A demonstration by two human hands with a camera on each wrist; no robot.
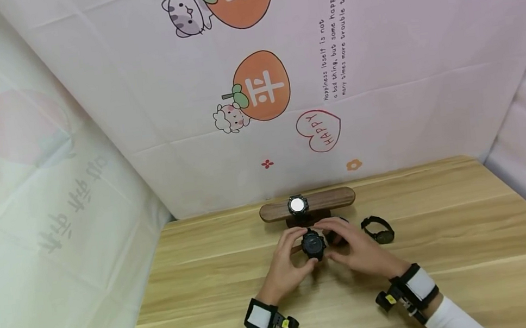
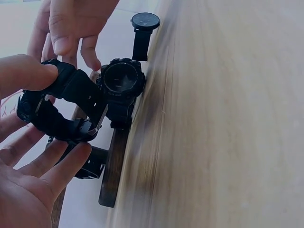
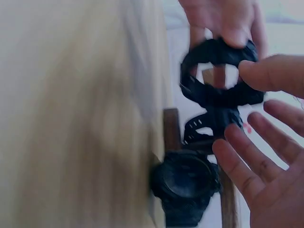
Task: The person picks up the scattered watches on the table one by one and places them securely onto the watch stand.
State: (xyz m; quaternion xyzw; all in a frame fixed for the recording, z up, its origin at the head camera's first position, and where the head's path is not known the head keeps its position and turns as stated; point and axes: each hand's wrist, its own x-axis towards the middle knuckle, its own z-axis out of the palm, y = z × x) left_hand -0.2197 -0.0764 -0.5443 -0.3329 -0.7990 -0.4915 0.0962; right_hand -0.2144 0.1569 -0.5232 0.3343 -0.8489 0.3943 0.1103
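Observation:
My left hand [image 1: 288,267] grips a black wristwatch [image 1: 313,244], its dark round face up in the head view. In the left wrist view, the left thumb lies on one side of this watch's looped strap [image 2: 78,92], with the fingertips at the other side. My right hand [image 1: 359,250] is beside the watch, its fingertips close to the top edge and its thumb near the strap. The right wrist view shows the right fingers [image 3: 256,166] spread and fairly straight, with the thumb overlapping the loop. Partly hidden behind the right hand is another black watch [image 2: 121,80] on a brown bar.
Behind the hands stands a wooden watch stand [image 1: 331,198] carrying a watch with a bright white face [image 1: 297,204]. A black watch [image 1: 380,231] with a looped strap lies to the right on the wooden table [image 1: 199,286]. Printed cloth [image 1: 194,167] hangs behind.

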